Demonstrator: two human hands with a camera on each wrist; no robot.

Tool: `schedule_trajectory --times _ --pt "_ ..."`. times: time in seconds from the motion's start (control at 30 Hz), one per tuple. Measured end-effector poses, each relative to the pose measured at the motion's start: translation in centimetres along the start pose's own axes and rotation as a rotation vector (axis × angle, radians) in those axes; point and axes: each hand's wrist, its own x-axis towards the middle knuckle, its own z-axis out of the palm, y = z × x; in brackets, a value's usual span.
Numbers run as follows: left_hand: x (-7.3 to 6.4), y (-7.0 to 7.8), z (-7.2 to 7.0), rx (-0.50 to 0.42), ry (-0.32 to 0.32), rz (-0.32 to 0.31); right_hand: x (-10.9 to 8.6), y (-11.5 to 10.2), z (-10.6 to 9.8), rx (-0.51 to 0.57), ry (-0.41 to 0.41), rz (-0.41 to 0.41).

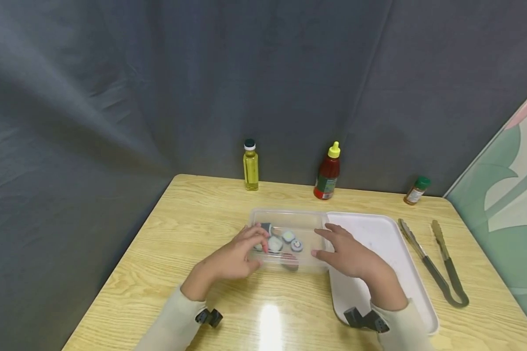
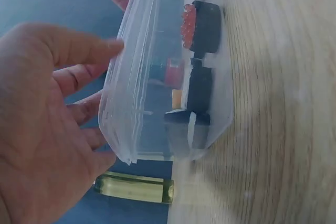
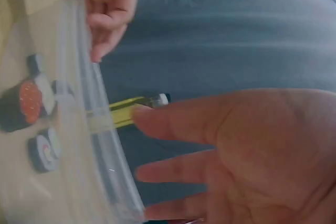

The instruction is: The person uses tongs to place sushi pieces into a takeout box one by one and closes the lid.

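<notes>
A clear plastic box (image 1: 306, 222) holds several toy-like sushi pieces, among them a round roll (image 1: 296, 245) and a black-wrapped piece with orange roe (image 2: 206, 26). My left hand (image 1: 234, 253) is at the box's left end, its fingers loosely bent over the rim (image 2: 118, 85). At the right end, my right hand (image 1: 349, 251) has its fingers spread by the rim (image 3: 113, 145), without curling round it. Whether the fingertips touch the plastic is hard to tell. Part of the box's left side is hidden behind the left fingers.
A white tray (image 1: 369, 226) lies right of the box, partly under the right arm. Metal tongs (image 1: 439, 273) with dark handles are beyond it. Along the back stand an oil bottle (image 1: 251, 168), a red sauce bottle (image 1: 328, 173) and a green-capped spice jar (image 1: 416, 191).
</notes>
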Motion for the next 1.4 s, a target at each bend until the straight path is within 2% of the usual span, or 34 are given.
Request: schedule_trajectory --times 0.13,0.23,0.33,0.43,0.53,0.7,0.87,0.97,1.23,1.4 --pt "0.3 -0.2 0.7 0.063 0.107 -0.005 0.6 -0.5 1.7 -0.041 0.109 -0.002" --pt "0.8 -0.6 1.2 0.127 0.202 -0.083 1.6 -0.8 3.3 -0.074 0.171 0.002" --pt "1.9 -0.8 1.4 0.138 0.257 -0.191 2.6 -0.6 4.2 -0.126 0.2 0.026" --pt "2.9 -0.8 1.8 0.088 0.242 -0.261 3.2 -0.1 4.6 -0.175 0.201 0.056" --pt "3.2 -0.6 2.1 0.05 0.224 -0.287 3.2 0.4 4.9 -0.188 0.193 0.054" --pt "3.4 -0.3 2.3 0.099 0.219 -0.313 3.3 0.5 5.6 -0.235 0.236 0.036" --pt "3.7 -0.3 2.2 0.206 0.187 -0.317 3.2 0.1 6.3 -0.308 0.305 0.019" --pt "3.8 -0.2 2.0 0.233 0.171 -0.316 3.2 -0.2 6.4 -0.318 0.311 0.022" --pt "3.9 0.1 2.1 0.149 0.178 -0.313 3.3 -0.4 5.8 -0.251 0.296 0.082" --pt "3.9 0.2 2.2 0.181 0.166 -0.322 3.4 -0.2 6.2 -0.274 0.29 0.087"
